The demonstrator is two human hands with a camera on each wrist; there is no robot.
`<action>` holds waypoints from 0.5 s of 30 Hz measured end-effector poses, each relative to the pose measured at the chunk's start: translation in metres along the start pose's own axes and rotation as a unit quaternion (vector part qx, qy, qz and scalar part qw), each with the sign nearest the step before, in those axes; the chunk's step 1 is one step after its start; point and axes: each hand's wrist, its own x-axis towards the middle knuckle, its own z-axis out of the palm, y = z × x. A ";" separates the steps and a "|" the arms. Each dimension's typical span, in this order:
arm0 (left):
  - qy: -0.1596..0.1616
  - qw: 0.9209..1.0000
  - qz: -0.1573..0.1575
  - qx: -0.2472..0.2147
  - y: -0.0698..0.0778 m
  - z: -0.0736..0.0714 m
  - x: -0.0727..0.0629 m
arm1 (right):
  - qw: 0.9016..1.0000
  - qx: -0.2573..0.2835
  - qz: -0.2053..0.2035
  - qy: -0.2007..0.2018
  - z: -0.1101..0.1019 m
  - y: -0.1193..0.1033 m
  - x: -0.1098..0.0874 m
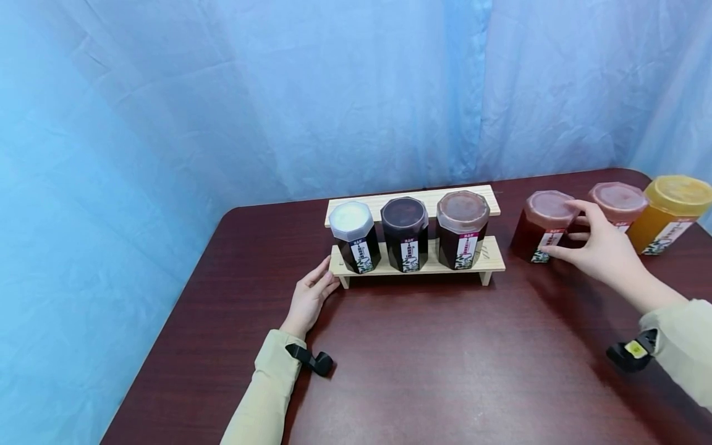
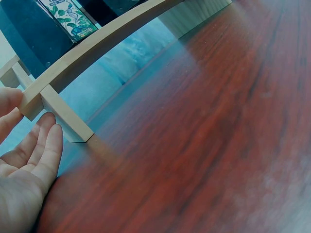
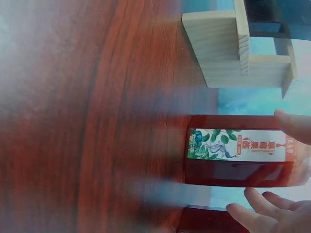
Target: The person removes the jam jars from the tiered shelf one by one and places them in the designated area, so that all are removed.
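Observation:
My left hand (image 1: 307, 300) grips the left end of a two-tier wooden rack (image 1: 423, 266), thumb at the board's end and fingers curled beside the leg. On the rack stand three dark jars with lids: a white-lidded jar (image 1: 361, 247), a middle jar (image 1: 408, 247) and a right jar (image 1: 458, 244). To the rack's right, my right hand (image 1: 609, 250) spreads about a red jar (image 3: 238, 170) that stands on the table. The thumb lies over its front near the lid; several fingertips (image 3: 250, 194) show just beside it, with a gap visible in the right wrist view.
Beyond the right hand stand another red jar (image 1: 617, 201) and a yellow jar (image 1: 667, 216), near the table's back right corner. The dark wood table (image 1: 423, 358) runs back to a light blue curtain (image 1: 356, 93).

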 end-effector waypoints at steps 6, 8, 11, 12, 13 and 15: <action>-0.007 1.000 0.002 0.009 0.000 -0.001 0.000 | 1.000 0.011 0.007 0.012 -0.002 -0.003 -0.014; -0.006 1.000 0.002 0.005 0.000 -0.001 -0.001 | 1.000 0.021 0.006 0.021 -0.001 -0.005 -0.019; -0.004 1.000 0.000 -0.002 0.000 -0.001 -0.001 | 0.998 0.042 0.008 0.035 0.001 -0.008 -0.024; -0.004 1.000 0.000 -0.002 0.000 -0.001 -0.001 | 0.998 0.052 0.007 0.039 0.002 -0.010 -0.026; -0.004 1.000 0.001 -0.001 0.000 -0.001 -0.001 | 0.997 0.064 0.008 0.043 0.004 -0.011 -0.027; -0.003 1.000 0.003 0.000 -0.001 -0.001 -0.001 | 0.995 0.084 0.005 0.046 0.007 -0.013 -0.030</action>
